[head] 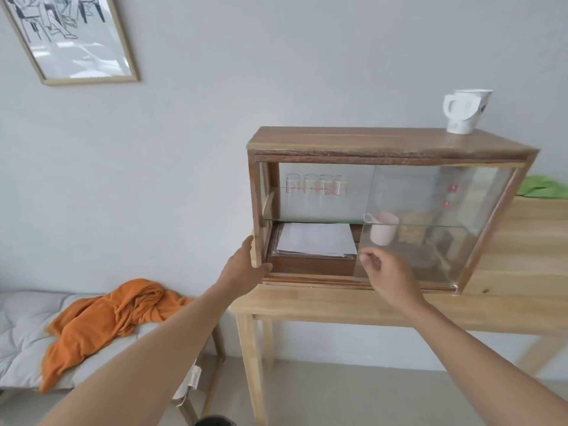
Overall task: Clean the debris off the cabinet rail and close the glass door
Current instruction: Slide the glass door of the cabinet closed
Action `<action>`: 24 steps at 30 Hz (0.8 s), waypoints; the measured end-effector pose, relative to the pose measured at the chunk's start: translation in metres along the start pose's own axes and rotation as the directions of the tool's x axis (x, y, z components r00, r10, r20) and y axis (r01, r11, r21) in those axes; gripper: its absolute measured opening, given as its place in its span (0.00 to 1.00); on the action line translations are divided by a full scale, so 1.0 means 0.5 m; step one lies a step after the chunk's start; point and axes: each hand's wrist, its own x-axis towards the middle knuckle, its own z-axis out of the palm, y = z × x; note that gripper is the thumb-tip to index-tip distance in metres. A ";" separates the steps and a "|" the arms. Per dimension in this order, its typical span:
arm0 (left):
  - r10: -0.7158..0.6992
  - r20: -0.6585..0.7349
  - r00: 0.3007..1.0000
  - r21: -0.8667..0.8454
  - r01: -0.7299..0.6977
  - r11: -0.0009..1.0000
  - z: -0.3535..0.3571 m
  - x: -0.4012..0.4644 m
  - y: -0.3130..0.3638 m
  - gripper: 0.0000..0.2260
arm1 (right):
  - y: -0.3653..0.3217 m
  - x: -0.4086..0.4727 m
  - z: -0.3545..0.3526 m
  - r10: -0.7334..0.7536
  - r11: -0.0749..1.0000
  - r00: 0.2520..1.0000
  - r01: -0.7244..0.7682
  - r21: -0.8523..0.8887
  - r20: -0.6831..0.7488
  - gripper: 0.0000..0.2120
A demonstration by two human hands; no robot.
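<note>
Head view: cabinet [384,142] stands on a wooden table [507,305].
Left hand [246,269]: flat, fingers spread, pressed on the cabinet's lower left corner post; grips nothing.
Right hand [390,275]: fingertips pinched at the left edge of the glass door [430,222].
Door: over the right half; left half uncovered.
Rail [307,279]: along the bottom front, between the hands; debris too small to tell.

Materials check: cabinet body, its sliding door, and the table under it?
Cabinet: dark-stained wood by the look, matte, grain streaks visible on the top board. Sliding door: clear glass or possibly acrylic; a pink cup shows through it, with faint reflections and a greenish edge. Table: pale, unstained wood, seemingly finger-jointed boards, with a low sheen.
</note>
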 end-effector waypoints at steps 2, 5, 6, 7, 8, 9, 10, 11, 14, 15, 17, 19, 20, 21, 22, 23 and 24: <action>0.003 0.018 1.000 -0.023 -0.003 1.000 0.020 0.012 0.005 0.44 | 0.031 0.015 -0.011 -0.077 0.993 0.996 0.072 -0.097 -0.052 0.11; 0.030 0.015 0.999 -0.069 -0.029 0.997 0.044 0.019 0.005 0.44 | 0.089 0.037 -0.026 -0.326 0.906 0.934 0.265 -0.330 -0.147 0.17; 0.033 0.006 0.999 -0.082 -0.033 0.996 0.048 0.021 0.004 0.44 | 0.109 0.046 -0.033 -0.418 0.841 0.897 0.322 -0.434 -0.145 0.20; 0.034 -0.001 0.999 -0.096 -0.034 0.995 0.051 0.022 0.003 0.44 | 0.126 0.055 -0.042 -0.469 0.778 0.876 0.349 -0.522 -0.112 0.26; 0.035 -0.007 0.999 -0.106 -0.036 0.994 0.052 0.024 0.002 0.44 | 0.142 0.064 -0.051 -0.479 0.728 0.875 0.351 -0.589 -0.071 0.32; 0.038 -0.010 0.999 -0.111 -0.038 0.993 0.052 0.025 0.000 0.45 | 0.158 0.073 -0.060 -0.475 0.690 0.879 0.339 -0.640 -0.047 0.37; 0.042 -0.010 0.999 -0.112 -0.043 0.993 0.051 0.026 -0.002 0.45 | 0.172 0.083 -0.066 -0.472 0.661 0.881 0.328 -0.675 -0.034 0.42; 0.048 -0.010 0.999 -0.110 -0.048 0.993 0.051 0.027 -0.004 0.46 | 0.183 0.094 -0.073 -0.469 0.636 0.883 0.318 -0.703 -0.024 0.47; 0.057 -0.005 0.998 -0.116 -0.058 0.992 0.048 0.032 -0.009 0.46 | 0.200 0.128 -0.090 -0.463 0.562 0.886 0.320 -0.763 0.030 0.60; 0.059 -0.002 0.998 -0.122 -0.059 0.991 0.048 0.033 -0.011 0.46 | 0.202 0.137 -0.094 -0.470 0.542 0.882 0.325 -0.775 0.041 0.61; 0.063 0.003 0.998 -0.133 -0.062 0.989 0.047 0.036 -0.012 0.47 | 0.210 0.152 -0.098 -0.487 0.510 0.872 0.335 -0.792 0.055 0.61; 0.071 0.005 0.997 -0.138 -0.070 0.988 0.048 0.036 -0.011 0.47 | 0.217 0.159 -0.099 -0.501 0.494 0.864 0.341 -0.800 0.059 0.61; 0.078 0.000 0.997 -0.144 -0.077 0.987 0.050 0.035 -0.010 0.47 | 0.219 0.162 -0.099 -0.505 0.489 0.861 0.346 -0.801 0.063 0.61; 0.083 -0.007 0.997 -0.154 -0.083 0.985 0.051 0.033 -0.008 0.47 | 0.220 0.164 -0.098 -0.509 0.484 0.858 0.351 -0.802 0.069 0.62; 0.086 -0.015 0.996 -0.165 -0.087 0.982 0.052 0.032 -0.007 0.48 | 0.219 0.166 -0.096 -0.511 0.480 0.856 0.357 -0.801 0.076 0.62; 0.087 -0.021 0.996 -0.173 -0.089 0.981 0.054 0.031 -0.006 0.48 | 0.215 0.168 -0.092 -0.515 0.479 0.853 0.364 -0.799 0.081 0.62; 0.086 -0.026 0.996 -0.178 -0.089 0.980 0.055 0.030 -0.005 0.48 | 0.208 0.171 -0.087 -0.521 0.481 0.849 0.373 -0.793 0.084 0.62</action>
